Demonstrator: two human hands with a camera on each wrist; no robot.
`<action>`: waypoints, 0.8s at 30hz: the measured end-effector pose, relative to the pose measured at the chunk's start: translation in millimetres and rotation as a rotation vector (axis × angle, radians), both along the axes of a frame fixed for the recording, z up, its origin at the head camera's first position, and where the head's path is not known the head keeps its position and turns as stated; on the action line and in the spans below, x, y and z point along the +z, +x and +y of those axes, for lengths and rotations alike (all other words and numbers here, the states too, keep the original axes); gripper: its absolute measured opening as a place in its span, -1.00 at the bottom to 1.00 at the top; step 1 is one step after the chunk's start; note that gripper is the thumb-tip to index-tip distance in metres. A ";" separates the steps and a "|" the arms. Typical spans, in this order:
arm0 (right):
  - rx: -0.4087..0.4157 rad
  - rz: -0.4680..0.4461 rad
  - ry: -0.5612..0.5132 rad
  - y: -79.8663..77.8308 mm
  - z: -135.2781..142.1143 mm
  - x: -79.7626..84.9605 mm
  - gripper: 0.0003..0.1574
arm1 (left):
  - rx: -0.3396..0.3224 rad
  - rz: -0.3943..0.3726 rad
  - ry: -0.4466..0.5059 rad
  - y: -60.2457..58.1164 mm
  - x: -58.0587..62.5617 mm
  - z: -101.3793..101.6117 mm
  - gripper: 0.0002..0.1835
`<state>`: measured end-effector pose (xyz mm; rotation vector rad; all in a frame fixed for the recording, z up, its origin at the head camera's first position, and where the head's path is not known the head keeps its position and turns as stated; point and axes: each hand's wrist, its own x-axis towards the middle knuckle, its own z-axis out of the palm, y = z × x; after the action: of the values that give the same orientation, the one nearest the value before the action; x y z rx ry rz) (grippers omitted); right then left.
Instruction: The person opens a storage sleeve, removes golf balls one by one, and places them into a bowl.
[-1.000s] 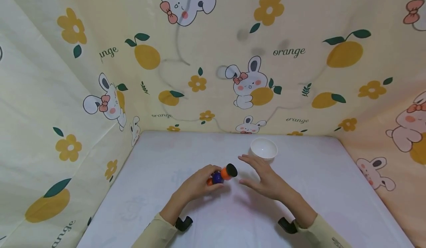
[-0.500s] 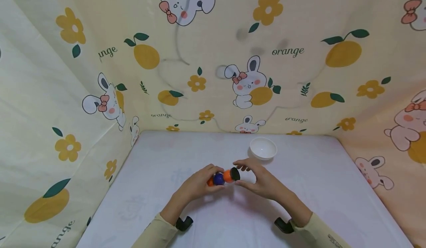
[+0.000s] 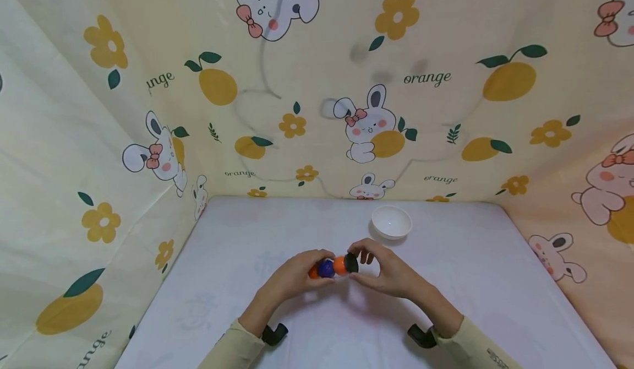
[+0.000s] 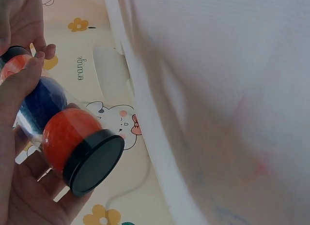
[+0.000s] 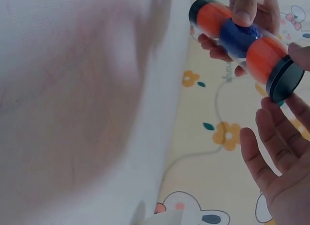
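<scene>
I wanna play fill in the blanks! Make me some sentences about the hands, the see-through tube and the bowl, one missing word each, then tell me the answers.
1. The left hand holds a clear tube with ____ balls inside.
2. The middle ball is colored ____.
3. The two end balls are colored ____.
4. The hand nearer the bowl is the ____ one.

Missing words: three, blue, orange, right.

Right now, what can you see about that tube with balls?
The tube looks like clear plastic, with dark caps on both ends. Inside, a blue ball sits between two orange ones. It's held roughly sideways above the white table: the left hand grips its body and the right hand pinches one cap.
</scene>
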<state>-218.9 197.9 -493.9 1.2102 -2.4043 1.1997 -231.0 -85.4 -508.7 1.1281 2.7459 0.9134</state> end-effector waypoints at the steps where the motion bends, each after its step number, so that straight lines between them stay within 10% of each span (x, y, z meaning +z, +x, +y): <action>1: 0.005 -0.006 -0.003 0.1 -0.1 0.3 -0.35 | -0.005 0.007 0.002 -0.2 -0.8 0.1 -0.43; 24: 0.020 -0.181 0.022 -6.4 2.3 -12.8 -0.30 | -0.072 -0.018 -0.007 1.6 -3.1 6.9 -0.46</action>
<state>-225.3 200.2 -506.8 1.1810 -2.5452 1.3454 -229.3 -78.4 -511.8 1.2031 2.6734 0.9002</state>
